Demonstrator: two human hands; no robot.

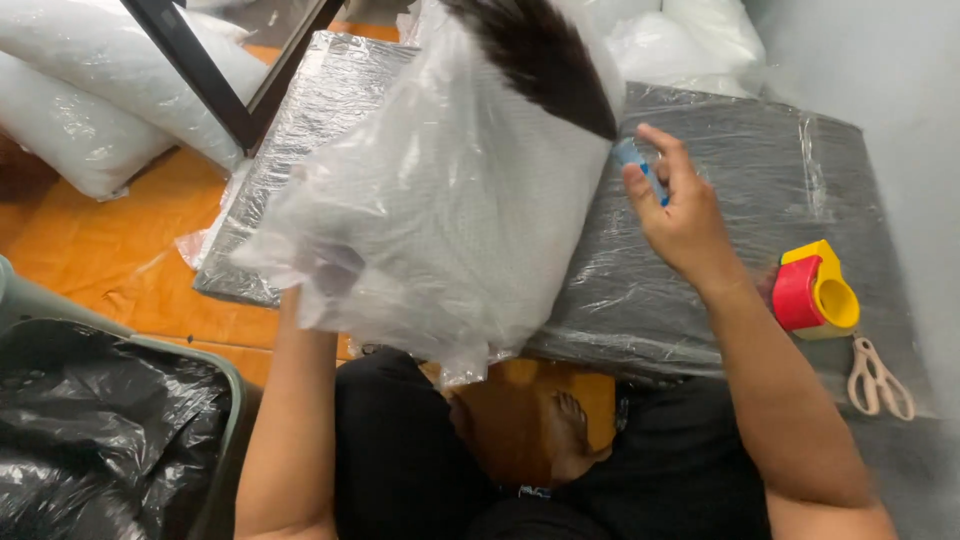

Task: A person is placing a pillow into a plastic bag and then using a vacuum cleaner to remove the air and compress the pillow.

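A large clear plastic bag stuffed with white fibre filling (440, 200), with a patch of dark fur at its upper end, stands tilted in the middle of the view, resting over the front edge of a grey slab wrapped in clear film (740, 200) that lies flat on the orange floor (110, 250). The left hand (315, 290) comes up from below the bag at its lower left corner and is mostly buried in the crumpled plastic there; it seems to be gripping a fold of the bag, though the fingers are hidden and the hold cannot be told for sure. The right hand (680, 215) is just to the right of the bag, above the slab, with fingers pinched together around a small blue object (637, 165) whose kind is too blurred to tell; its tip sits close to the bag's right edge. Farther right of the bag, on the slab, lies a yellow and red tape dispenser (815, 290), and just below it a pair of cream-handled scissors (878, 378). To the left of the bag, on the floor, lie white filled pillows in clear wrap (80, 110) crossed by a black frame bar (215, 80). At the lower left of the bag stands a grey-green bin lined with a black plastic sack (100, 430). Below the bag the person's folded legs in black clothing (420, 460) show.
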